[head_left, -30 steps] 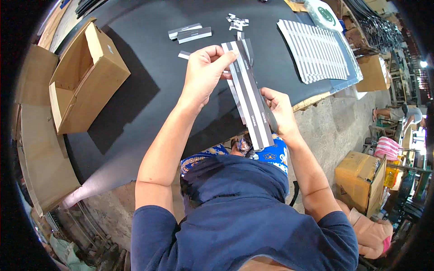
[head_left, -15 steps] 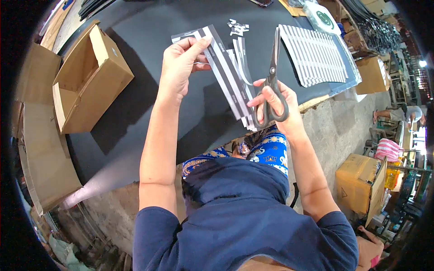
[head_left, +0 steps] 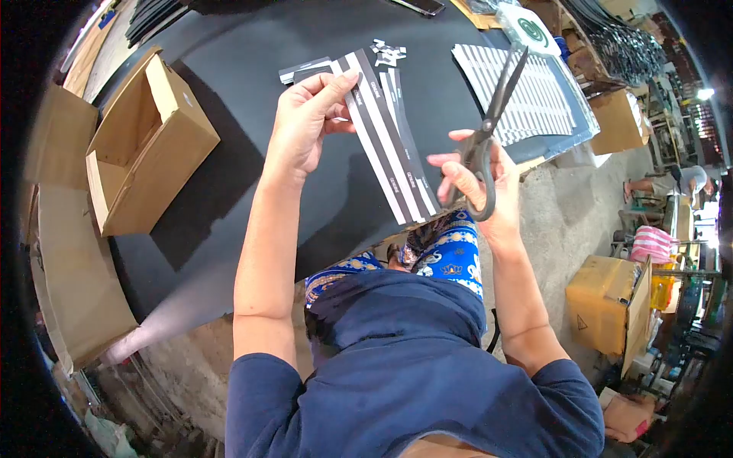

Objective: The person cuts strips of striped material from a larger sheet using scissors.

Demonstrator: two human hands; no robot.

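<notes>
Black and white printed strips (head_left: 382, 133) slant down from my left hand (head_left: 309, 126), pinched near their upper end between thumb and fingers. My right hand (head_left: 481, 179) has its fingers in the handles of black scissors (head_left: 489, 133), whose blades point up and right, apart from the strips. More loose strips (head_left: 405, 130) lie just behind the held ones, and another stack (head_left: 305, 70) shows beyond my left hand. Small cut scraps (head_left: 388, 53) sit on the dark table above the strips. At the right, a sheet of many striped pieces (head_left: 519, 91) rests on the table.
An open cardboard box (head_left: 164, 160) stands on the table (head_left: 210, 252) at the left. A phone (head_left: 422, 6) lies at the far edge. A clear bag with green coils (head_left: 533, 30) is at the back right. Cartons (head_left: 603, 305) and another person (head_left: 691, 180) are off to the right.
My right hand has moved down and right, away from the strips, and the scissors have tilted to the right. The strips in my left hand now lie more evenly side by side.
</notes>
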